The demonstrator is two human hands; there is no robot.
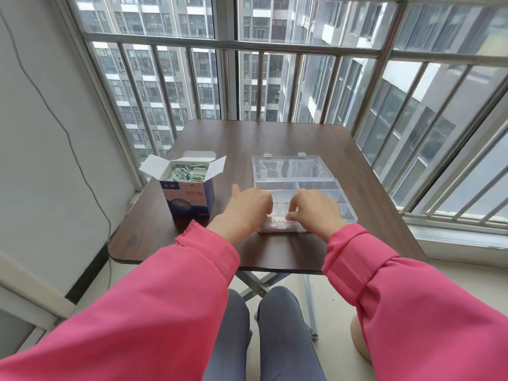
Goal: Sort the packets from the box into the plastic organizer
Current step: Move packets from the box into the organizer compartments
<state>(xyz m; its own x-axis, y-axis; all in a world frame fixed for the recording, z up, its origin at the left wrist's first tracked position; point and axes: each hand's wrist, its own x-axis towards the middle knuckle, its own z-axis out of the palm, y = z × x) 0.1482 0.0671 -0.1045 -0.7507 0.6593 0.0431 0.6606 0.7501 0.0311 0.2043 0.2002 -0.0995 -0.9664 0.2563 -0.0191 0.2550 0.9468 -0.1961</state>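
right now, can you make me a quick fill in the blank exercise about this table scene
1. The box of packets stands with its top flaps ____.
2. The organizer has its clear lid folded ____.
3. Both hands, left hand and right hand, are at the organizer's ____ edge.
4. The box stands to the ____ of the organizer.

Missing words: open; back; near; left

Both hands, L (248,206) & R (316,209), fingers curled, close together.
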